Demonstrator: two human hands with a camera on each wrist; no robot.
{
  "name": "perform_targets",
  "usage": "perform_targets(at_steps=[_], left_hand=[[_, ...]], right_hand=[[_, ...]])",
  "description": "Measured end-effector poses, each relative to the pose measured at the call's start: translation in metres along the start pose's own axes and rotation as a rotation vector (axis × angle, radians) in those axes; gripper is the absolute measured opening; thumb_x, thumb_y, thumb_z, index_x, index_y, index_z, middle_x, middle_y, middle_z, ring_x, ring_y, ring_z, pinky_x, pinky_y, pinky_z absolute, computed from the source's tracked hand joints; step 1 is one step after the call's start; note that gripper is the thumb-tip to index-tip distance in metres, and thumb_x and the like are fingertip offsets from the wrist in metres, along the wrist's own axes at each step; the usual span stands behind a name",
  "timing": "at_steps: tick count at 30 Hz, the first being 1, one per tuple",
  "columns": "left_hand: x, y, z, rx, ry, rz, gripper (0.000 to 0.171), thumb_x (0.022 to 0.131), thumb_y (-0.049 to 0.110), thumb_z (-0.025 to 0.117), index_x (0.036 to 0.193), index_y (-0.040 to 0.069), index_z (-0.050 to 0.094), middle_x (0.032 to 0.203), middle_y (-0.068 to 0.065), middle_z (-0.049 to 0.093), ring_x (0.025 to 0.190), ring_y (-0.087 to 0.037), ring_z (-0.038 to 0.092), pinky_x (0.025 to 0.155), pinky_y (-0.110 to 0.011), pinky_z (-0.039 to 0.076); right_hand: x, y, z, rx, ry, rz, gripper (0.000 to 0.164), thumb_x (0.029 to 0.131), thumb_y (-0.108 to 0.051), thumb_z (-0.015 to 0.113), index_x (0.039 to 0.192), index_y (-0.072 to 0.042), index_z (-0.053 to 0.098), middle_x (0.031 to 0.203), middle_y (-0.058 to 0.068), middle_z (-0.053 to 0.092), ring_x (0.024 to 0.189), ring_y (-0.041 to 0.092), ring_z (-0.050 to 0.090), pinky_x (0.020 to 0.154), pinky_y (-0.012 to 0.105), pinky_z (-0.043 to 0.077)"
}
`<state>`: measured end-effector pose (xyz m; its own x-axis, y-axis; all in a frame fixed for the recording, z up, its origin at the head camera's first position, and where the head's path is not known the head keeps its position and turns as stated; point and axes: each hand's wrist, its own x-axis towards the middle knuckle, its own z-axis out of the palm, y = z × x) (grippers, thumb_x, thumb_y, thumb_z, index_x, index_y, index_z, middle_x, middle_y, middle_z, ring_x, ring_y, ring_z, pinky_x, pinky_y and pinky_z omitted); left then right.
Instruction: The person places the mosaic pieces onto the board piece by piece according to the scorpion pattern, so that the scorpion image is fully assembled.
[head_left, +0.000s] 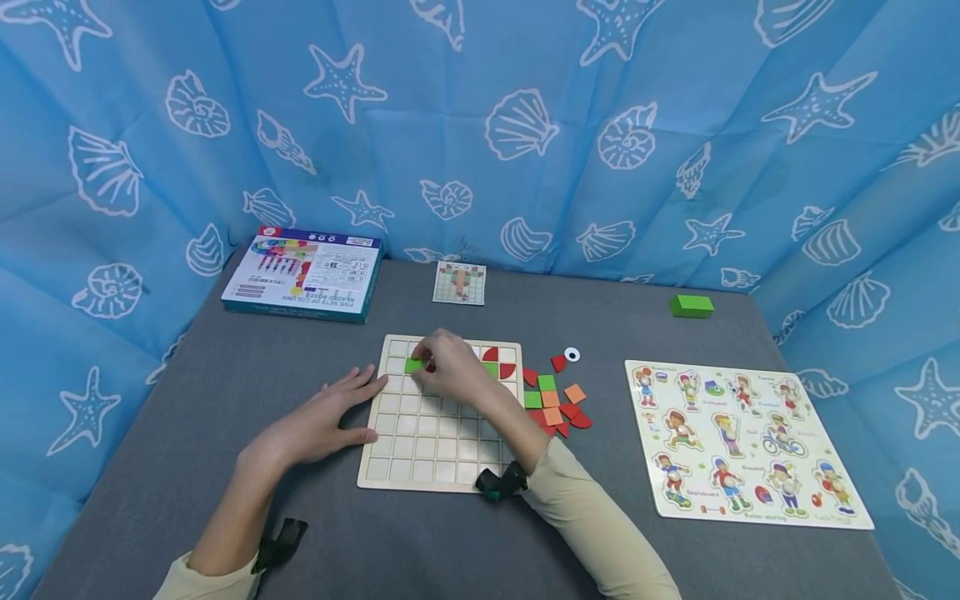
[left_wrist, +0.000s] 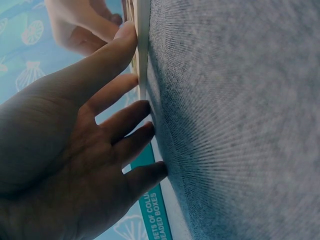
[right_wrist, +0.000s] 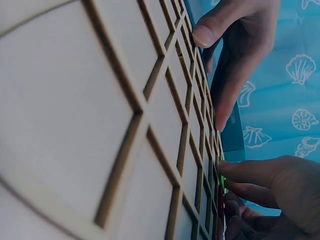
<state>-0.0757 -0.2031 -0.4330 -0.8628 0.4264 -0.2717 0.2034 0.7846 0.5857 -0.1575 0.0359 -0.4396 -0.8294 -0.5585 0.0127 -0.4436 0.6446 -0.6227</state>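
Observation:
A pale wooden grid board (head_left: pixel 375 472) lies on the grey table. My left hand (head_left: pixel 322 421) has its fingers spread, thumb and fingertips touching the board's left edge; the left wrist view shows those fingers (left_wrist: pixel 127 120) too. Over the board's upper left, my right hand (head_left: pixel 453 369) pinches a green square tile (head_left: pixel 413 366) at a cell. In the right wrist view, the right thumb and fingers (right_wrist: pixel 260 172) are around that green tile (right_wrist: pixel 221 172). A bit of red shows under the hand. Red quarter-round tiles (head_left: pixel 507 371) and a green tile (head_left: pixel 491 368) sit at the board's upper right.
Loose red, green and orange tiles (head_left: pixel 551 399) lie right of the board, near a white ring (head_left: pixel 572 354). A pattern card (head_left: pixel 459 283) lies behind it. A box (head_left: pixel 303 275) is back left, a green block (head_left: pixel 692 306) back right, a picture puzzle board (head_left: pixel 750 446) right.

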Motion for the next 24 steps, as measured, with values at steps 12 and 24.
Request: perform_targets(at_steps=[12, 24], left_hand=[[0.001, 0.001, 0.0, 0.0, -0.028, -0.025, 0.086, 0.099, 0.034, 0.08, 0.171, 0.015, 0.035, 0.179, -0.024, 0.025, 0.168, -0.052, 0.017, 0.127, -0.082, 0.017], [0.002, 0.001, 0.0, -0.006, -0.031, -0.031, 0.087, 0.099, 0.034, 0.08, 0.171, 0.016, 0.034, 0.18, -0.023, 0.024, 0.168, -0.051, 0.016, 0.128, -0.081, 0.016]], right_hand=[[-0.025, 0.009, -0.018, 0.123, 0.035, 0.018, 0.02, 0.098, -0.01, 0.08, 0.116, -0.001, 0.08, 0.107, 0.015, 0.074, 0.087, 0.019, 0.068, 0.077, 0.024, 0.055], [-0.071, 0.042, -0.05, 0.151, 0.11, 0.065, 0.018, 0.097, -0.012, 0.081, 0.113, -0.003, 0.081, 0.101, 0.01, 0.078, 0.083, 0.012, 0.068, 0.074, 0.023, 0.056]])
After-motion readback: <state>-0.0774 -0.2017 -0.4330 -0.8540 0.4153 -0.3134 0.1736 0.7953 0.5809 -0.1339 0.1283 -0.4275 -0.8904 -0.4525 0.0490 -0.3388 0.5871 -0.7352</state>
